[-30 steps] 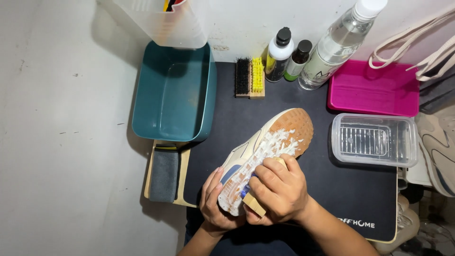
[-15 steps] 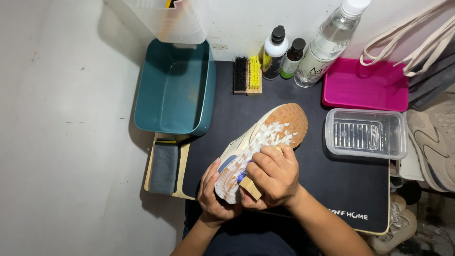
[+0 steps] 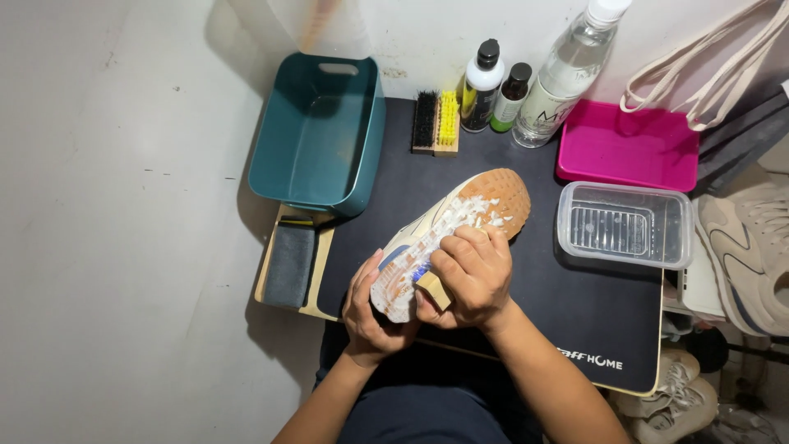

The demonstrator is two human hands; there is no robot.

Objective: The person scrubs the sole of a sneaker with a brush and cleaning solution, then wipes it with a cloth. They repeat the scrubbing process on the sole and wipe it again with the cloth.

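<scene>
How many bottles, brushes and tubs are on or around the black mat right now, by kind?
Bottles: 3, white-and-yellow bottle, small dark bottle, clear bottle.
Brushes: 3, black-bristle brush, yellow-bristle brush, wooden brush in the right hand.
Tubs: 3, teal bin, pink tray, clear container.
Total: 9

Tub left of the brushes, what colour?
Teal tub, clearest in the head view.

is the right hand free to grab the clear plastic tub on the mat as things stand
Probably not at once. The right hand is closed around a wooden brush pressed to the sneaker. The path to the clear plastic tub, just to its right on the black mat, looks open once the brush is set down.
</scene>
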